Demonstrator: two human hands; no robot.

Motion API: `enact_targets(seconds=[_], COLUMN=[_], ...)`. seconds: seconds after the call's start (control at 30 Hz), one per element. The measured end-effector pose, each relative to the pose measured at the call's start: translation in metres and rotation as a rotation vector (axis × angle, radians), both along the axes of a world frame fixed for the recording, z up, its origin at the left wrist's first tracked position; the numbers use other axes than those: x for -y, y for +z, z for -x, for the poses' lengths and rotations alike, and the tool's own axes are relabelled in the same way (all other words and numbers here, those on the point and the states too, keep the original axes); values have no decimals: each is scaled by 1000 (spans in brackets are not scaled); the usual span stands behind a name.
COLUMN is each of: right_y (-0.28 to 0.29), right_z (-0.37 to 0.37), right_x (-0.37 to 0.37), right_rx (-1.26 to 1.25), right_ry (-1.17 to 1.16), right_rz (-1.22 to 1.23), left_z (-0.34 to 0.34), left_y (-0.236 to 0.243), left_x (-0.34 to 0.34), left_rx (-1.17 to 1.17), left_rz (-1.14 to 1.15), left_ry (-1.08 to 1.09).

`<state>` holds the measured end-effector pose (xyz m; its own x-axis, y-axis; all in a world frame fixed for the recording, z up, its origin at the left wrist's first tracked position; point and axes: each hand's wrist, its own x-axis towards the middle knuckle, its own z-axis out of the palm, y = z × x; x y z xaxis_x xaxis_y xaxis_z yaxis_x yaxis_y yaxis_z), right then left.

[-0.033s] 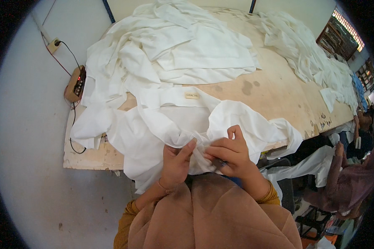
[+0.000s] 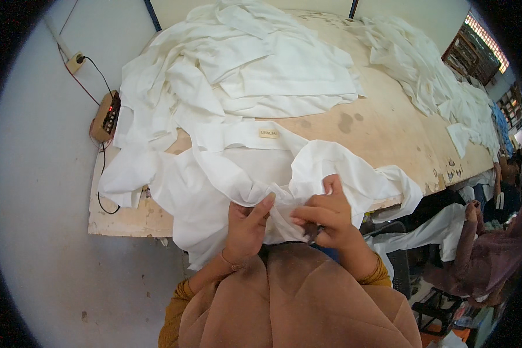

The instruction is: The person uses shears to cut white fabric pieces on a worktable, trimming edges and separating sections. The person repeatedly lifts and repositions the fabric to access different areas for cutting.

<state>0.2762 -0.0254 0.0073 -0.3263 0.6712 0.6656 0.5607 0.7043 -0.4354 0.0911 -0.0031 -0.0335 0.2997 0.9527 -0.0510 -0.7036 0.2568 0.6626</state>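
A white garment [image 2: 206, 188] with a small cream label [image 2: 268, 134] at its neckline lies spread over the table's near edge. My left hand [image 2: 246, 226] pinches the front edge of its neck opening between thumb and fingers. Just to the right, my right hand [image 2: 329, 217] is curled close to the same gathered cloth. A small dark object shows under its fingers, blurred and mostly hidden by the palm, so its kind is unclear. The right fingertips seem slightly apart from the cloth.
A large heap of white cloth [image 2: 243, 69] covers the back left of the wooden table [image 2: 383, 133]. More white fabric [image 2: 412, 64] lies along the far right. A power strip [image 2: 105, 116] with cables hangs at the left wall. Another person [image 2: 487, 255] sits at the right, handling white cloth.
My right hand has shifted slightly to the right, its fingertips drawing away from the gathered cloth. The left hand keeps its pinch in the same place.
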Motion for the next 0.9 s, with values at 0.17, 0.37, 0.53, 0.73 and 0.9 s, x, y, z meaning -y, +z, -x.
enact_targets(seconds=[0.17,0.37,0.53,0.73,0.9], right_y=[12,2,1,-2,1], right_z=[-6,1,6,5,8], right_x=[-4,-5,-7,-7,-5], right_rx=[122,344,412,415,391], right_ry=[-239,-419,-471,-478,-494], right_rz=[111,-18,-148,-138,-109], left_z=[-5,-5,-5,-7,-8], left_y=[9,4,5,5,5], left_x=[-5,-7,-6,-6,-5], left_rx=[67,55,42,-41,-125], left_rz=[15,29,13,-19,-72], left_ry=[23,31,61,107,172])
